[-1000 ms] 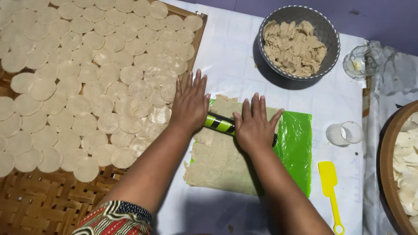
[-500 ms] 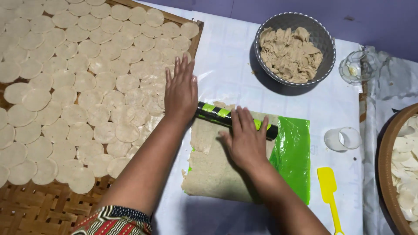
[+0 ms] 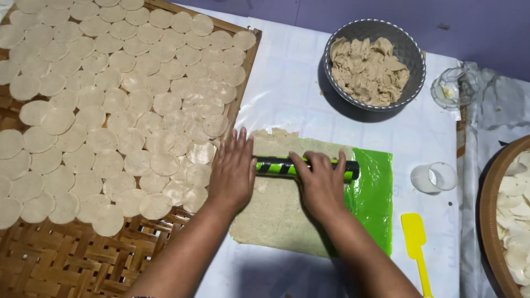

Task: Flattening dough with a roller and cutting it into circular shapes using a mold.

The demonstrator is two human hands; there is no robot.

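A wide woven bamboo tray (image 3: 66, 265) fills the left of the counter (image 3: 292, 83), covered with rows of thin pale dough rounds (image 3: 105, 99) that lie edge to edge or slightly overlapping. They look light and limp, and would probably tear or stick if lifted carelessly.

Next in size is the sheet of rolled dough (image 3: 276, 204), spread flat on a green plastic sheet (image 3: 372, 193) in the middle of the counter, just right of the tray. The dough looks soft, thin and pliable. It would likely stretch or rip if pulled by a corner, so it is better handled from underneath, or moved by taking the plastic at its free green edge.

Behind it stands a grey metal bowl (image 3: 411, 60) heaped with torn dough scraps (image 3: 367, 69). At the right edge a second round tray (image 3: 488, 209) holds more cut pieces.

Across the far part of the dough lies a black and green rolling pin (image 3: 276, 165), a stiff, smooth cylinder that seems fairly light and free to roll. The left hand (image 3: 232, 174) lies flat and spread over its left end, fingers extended. The right hand (image 3: 320, 185) is curled loosely over the pin's right half, palm pressing down. Neither hand pinches anything; the pin is best worked under the palms near both ends.

A yellow spatula (image 3: 414, 243), a small clear round cutter (image 3: 433, 177) and a small glass dish (image 3: 452, 88) sit to the right.
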